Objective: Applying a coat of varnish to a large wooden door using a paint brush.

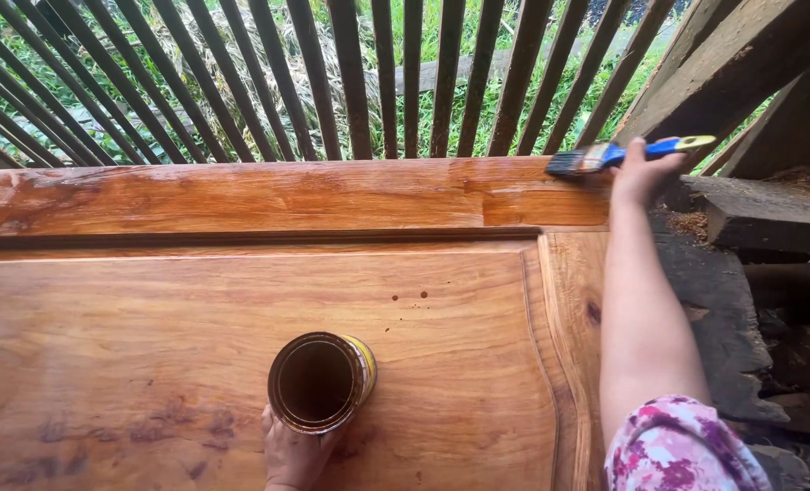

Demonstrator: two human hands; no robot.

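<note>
Paintbrush point(616, 155) with the blue and yellow handle sits at the far right end of the glossy wooden rail point(241, 195), bristles on the wood. My right hand point(640, 173) is clamped round its handle. Nearer me, my left hand point(294, 455) grips an open tin point(321, 382) standing on the wooden panel point(150, 345). Dark slats point(350, 82) stand beyond.

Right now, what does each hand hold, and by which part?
Right hand: paintbrush, by its blue handle. Left hand: open tin, gripped at its lower side.
</note>
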